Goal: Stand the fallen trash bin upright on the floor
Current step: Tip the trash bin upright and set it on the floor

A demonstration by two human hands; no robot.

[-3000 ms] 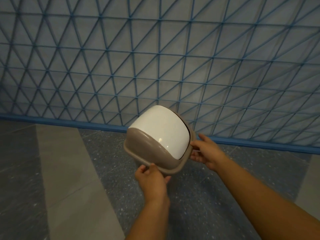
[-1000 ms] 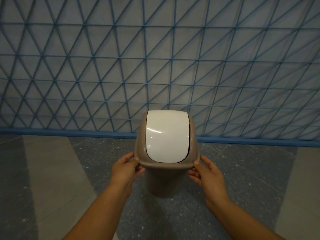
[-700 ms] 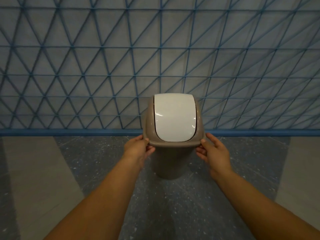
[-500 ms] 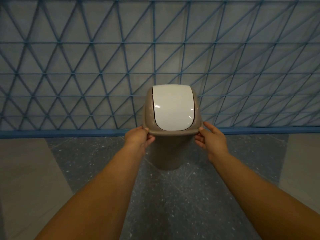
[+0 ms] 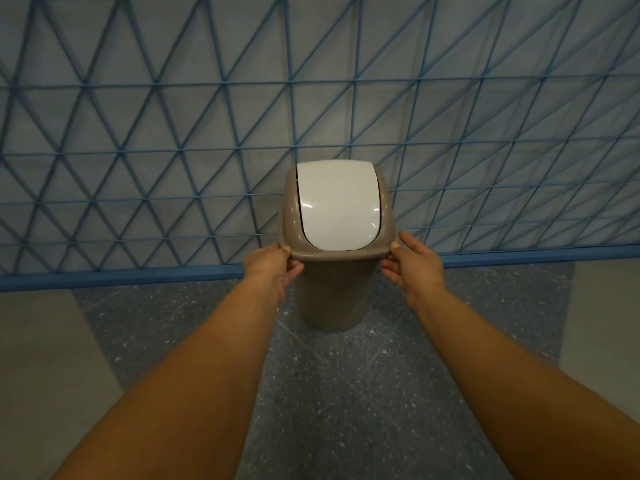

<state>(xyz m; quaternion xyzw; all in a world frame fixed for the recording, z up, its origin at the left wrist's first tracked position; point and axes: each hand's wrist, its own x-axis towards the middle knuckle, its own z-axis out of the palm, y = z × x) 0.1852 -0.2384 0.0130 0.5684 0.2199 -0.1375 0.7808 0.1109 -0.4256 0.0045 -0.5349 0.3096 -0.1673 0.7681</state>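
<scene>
Taupe plastic trash bin point(image 5: 334, 289) with a domed collar and glossy white swing lid point(image 5: 337, 204) is standing upright on the dark speckled floor point(image 5: 346, 393), at the far edge where the floor is meeting the blue base rail point(image 5: 138, 275) of a blue triangular-mesh fence point(image 5: 173, 116). Base appears to be resting flat, just in front of the rail; contact with the fence cannot be told.

Left hand point(image 5: 272, 268) is curling its grip around the left lip of the collar, thumb on top, fingers tucked beneath. Right hand point(image 5: 410, 263) is pinching the right lip likewise, though its fingers are looking looser.

Judging handling: thin-walled moulded plastic, probably light and likely empty, stiff at the collar but flexing lower down. Smooth surface is looking slippery; the overhanging lip is the sound hold. Swing lid is pivoting freely, so avoid pressing there. Tall, narrow-footed shape is tipping easily; ease off both sides evenly.
</scene>
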